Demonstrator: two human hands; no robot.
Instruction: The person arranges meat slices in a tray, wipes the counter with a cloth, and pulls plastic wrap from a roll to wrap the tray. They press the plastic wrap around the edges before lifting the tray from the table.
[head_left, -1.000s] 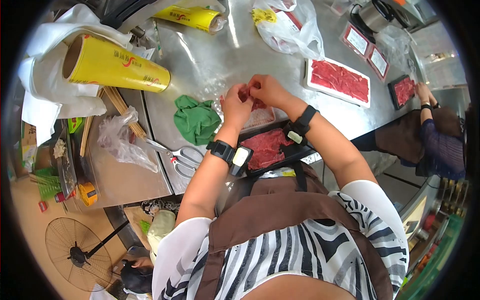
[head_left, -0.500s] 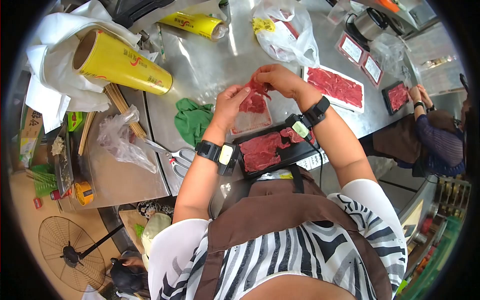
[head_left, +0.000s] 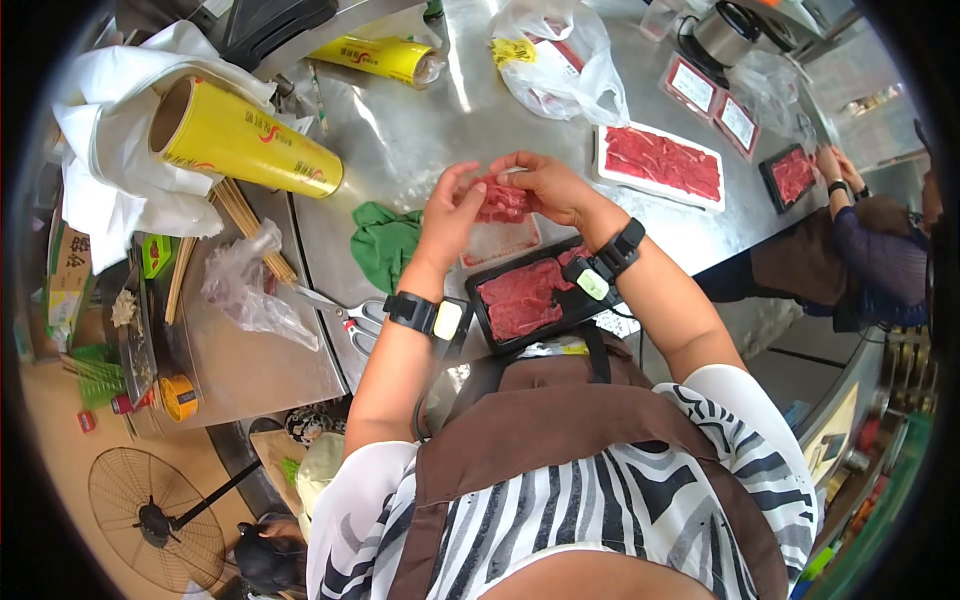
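A slice of raw red meat [head_left: 504, 203] is held between my two hands over a small white tray [head_left: 502, 242]. My left hand [head_left: 452, 212] pinches its left side with thumb and fingers. At its right side, my right hand [head_left: 552, 188] has its fingers curled onto the edge. Just below, nearer my body, a black tray [head_left: 490, 343] carries more raw red meat slices [head_left: 520, 298]. Left of my left hand lies a crumpled green cloth [head_left: 385, 246]. Scissors [head_left: 362, 318] with grey and red handles rest beside my left forearm.
A white tray of sliced meat [head_left: 660, 163] and a plastic bag [head_left: 560, 60] lie beyond my right hand. Yellow film rolls [head_left: 250, 140], wooden skewers [head_left: 250, 225] and a clear bag [head_left: 250, 280] are at left. A co-worker's hands [head_left: 835, 165] are beside another meat tray [head_left: 788, 178].
Both hands have come slightly down toward me with the meat. The slice, earlier stretched up between the fingertips, is now bunched lower between my hands.
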